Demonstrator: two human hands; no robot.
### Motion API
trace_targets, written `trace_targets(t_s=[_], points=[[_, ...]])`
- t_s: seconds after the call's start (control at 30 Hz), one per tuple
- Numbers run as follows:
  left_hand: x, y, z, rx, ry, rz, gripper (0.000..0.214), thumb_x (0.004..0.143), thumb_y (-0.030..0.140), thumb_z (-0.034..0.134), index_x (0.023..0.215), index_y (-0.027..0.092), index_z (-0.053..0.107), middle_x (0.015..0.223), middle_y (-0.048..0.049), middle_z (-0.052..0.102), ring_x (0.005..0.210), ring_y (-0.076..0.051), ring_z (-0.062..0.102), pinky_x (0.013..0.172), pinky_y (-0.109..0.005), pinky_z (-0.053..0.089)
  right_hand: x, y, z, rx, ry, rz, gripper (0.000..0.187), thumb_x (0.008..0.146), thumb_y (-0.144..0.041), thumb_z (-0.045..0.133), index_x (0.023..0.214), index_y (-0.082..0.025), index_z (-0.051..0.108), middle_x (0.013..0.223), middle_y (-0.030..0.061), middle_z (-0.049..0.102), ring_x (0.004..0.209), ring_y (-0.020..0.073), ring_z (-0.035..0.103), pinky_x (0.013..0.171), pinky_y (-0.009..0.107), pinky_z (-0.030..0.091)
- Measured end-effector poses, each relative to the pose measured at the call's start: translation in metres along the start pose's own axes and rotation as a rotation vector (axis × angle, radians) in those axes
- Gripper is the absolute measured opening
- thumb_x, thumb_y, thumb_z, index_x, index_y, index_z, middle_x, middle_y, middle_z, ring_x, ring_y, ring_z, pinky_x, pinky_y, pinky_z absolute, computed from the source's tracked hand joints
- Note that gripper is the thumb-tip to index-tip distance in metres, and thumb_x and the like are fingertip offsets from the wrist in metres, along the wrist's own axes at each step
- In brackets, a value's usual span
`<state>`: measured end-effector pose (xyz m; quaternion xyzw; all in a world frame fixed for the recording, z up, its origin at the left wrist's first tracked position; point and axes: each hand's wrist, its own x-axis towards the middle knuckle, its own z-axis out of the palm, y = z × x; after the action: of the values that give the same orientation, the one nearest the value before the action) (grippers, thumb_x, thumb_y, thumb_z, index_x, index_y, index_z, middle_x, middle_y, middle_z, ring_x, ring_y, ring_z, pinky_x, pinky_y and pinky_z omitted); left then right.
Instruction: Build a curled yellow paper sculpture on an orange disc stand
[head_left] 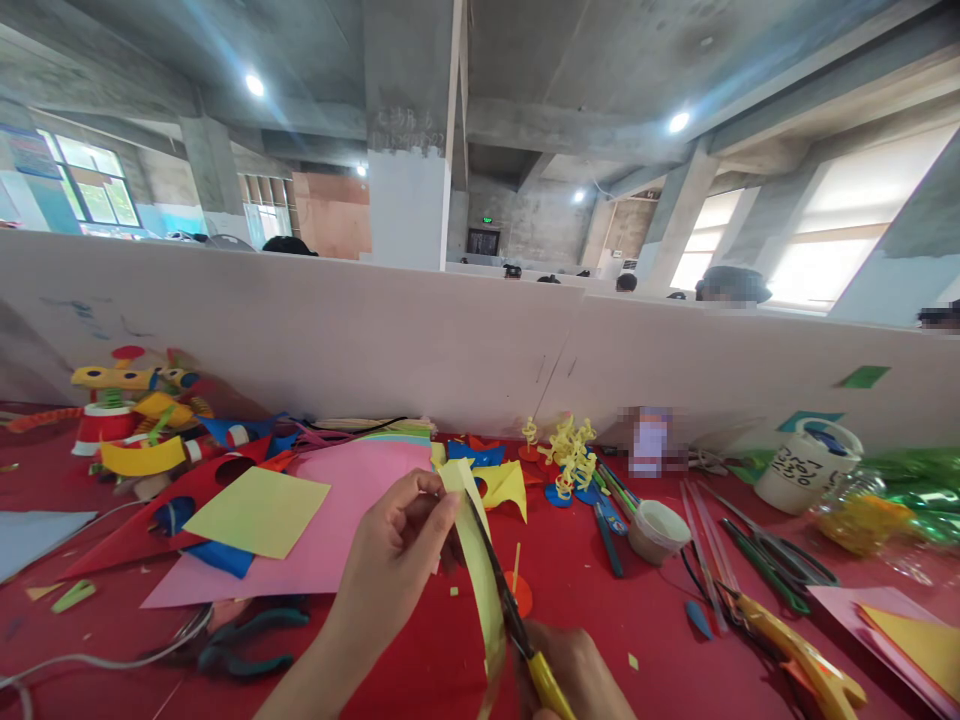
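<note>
My left hand (401, 550) pinches the upper end of a pale yellow paper strip (474, 565) between thumb and fingers. My right hand (581, 665), low in the picture and partly cut off, is closed round the yellow handles of a pair of scissors (551, 688). The dark blades lie lengthwise along the strip's right side, pointing up toward my left hand. Just behind the blades stands a thin stick on an orange-red disc (520, 592). Past my left fingertips lies a yellow paper cutout (506, 488).
Left of my hand, a yellow sheet (259, 512) rests on pink paper (337, 490); pliers (251, 640) lie nearer. Curly yellow paper pieces (574, 455) stand farther back. To the right are a small cup (658, 530), a glue gun (799, 655), more scissors (795, 555) and a white bucket (806, 465).
</note>
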<state>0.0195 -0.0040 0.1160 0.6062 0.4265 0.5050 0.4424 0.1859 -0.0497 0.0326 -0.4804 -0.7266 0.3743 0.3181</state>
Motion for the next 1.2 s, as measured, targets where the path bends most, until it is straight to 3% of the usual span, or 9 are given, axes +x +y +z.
trace_targets(t_s=[0.23, 0.4, 0.57, 0.63, 0.77, 0.93, 1.2], points=[[0.001, -0.005, -0.003, 0.006, -0.023, 0.028, 0.025, 0.083, 0.038, 0.047, 0.066, 0.020, 0.042, 0.052, 0.0051, 0.048, 0.045, -0.010, 0.049, 0.043, -0.021, 0.041, -0.004, -0.011, -0.004, 0.038, -0.016, 0.078, 0.072, 0.057, -0.088, 0.025, 0.057, -0.018, 0.039, 0.053, -0.0021, 0.038, 0.049, 0.0094, 0.033, 0.045, 0.021, 0.024], [0.001, -0.002, 0.001, -0.007, -0.039, 0.017, 0.025, 0.082, 0.037, 0.047, 0.066, 0.020, 0.040, 0.050, 0.0067, 0.045, 0.043, -0.009, 0.048, 0.042, -0.019, 0.040, -0.002, -0.007, -0.004, 0.018, -0.069, 0.158, 0.043, 0.071, -0.059, 0.050, 0.061, -0.018, 0.047, 0.057, 0.0005, 0.053, 0.053, 0.0126, 0.049, 0.049, 0.019, 0.033], [-0.001, -0.001, 0.006, -0.062, -0.096, 0.005, 0.023, 0.082, 0.034, 0.047, 0.065, 0.020, 0.040, 0.047, 0.0088, 0.043, 0.039, -0.006, 0.045, 0.036, -0.015, 0.034, -0.003, -0.008, -0.011, 0.111, -0.113, 0.107, 0.041, 0.068, -0.056, 0.056, 0.059, -0.018, 0.047, 0.056, 0.0011, 0.056, 0.054, 0.0134, 0.054, 0.051, 0.019, 0.036], [-0.002, -0.001, 0.006, -0.077, -0.117, 0.006, 0.023, 0.083, 0.032, 0.047, 0.065, 0.020, 0.040, 0.046, 0.0087, 0.046, 0.039, -0.007, 0.048, 0.037, -0.015, 0.035, -0.004, -0.008, -0.012, 0.087, -0.085, 0.069, 0.050, 0.066, -0.067, 0.053, 0.057, -0.018, 0.047, 0.057, 0.0018, 0.056, 0.054, 0.0133, 0.053, 0.052, 0.020, 0.036], [-0.002, -0.002, 0.006, -0.097, -0.138, 0.005, 0.023, 0.083, 0.033, 0.047, 0.065, 0.020, 0.041, 0.046, 0.0082, 0.049, 0.040, -0.008, 0.051, 0.040, -0.016, 0.039, -0.005, 0.000, -0.007, 0.109, -0.048, 0.011, 0.073, 0.053, -0.090, 0.029, 0.058, -0.018, 0.043, 0.054, 0.0023, 0.052, 0.048, 0.0122, 0.048, 0.046, 0.020, 0.032], [-0.003, -0.001, 0.006, -0.095, -0.141, -0.005, 0.024, 0.082, 0.033, 0.048, 0.064, 0.020, 0.041, 0.047, 0.0077, 0.049, 0.040, -0.008, 0.052, 0.041, -0.017, 0.041, -0.004, 0.008, -0.002, 0.035, 0.020, -0.054, 0.075, 0.054, -0.091, 0.013, 0.057, -0.019, 0.034, 0.050, -0.0010, 0.040, 0.044, 0.0085, 0.034, 0.041, 0.021, 0.024], [0.000, -0.006, 0.007, -0.109, -0.139, -0.006, 0.025, 0.083, 0.035, 0.049, 0.065, 0.020, 0.042, 0.047, 0.0073, 0.049, 0.040, -0.009, 0.050, 0.041, -0.017, 0.042, -0.004, 0.003, -0.001, 0.062, 0.030, -0.094, 0.071, 0.059, -0.088, 0.016, 0.057, -0.019, 0.032, 0.047, -0.0048, 0.030, 0.043, 0.0065, 0.023, 0.040, 0.021, 0.019]])
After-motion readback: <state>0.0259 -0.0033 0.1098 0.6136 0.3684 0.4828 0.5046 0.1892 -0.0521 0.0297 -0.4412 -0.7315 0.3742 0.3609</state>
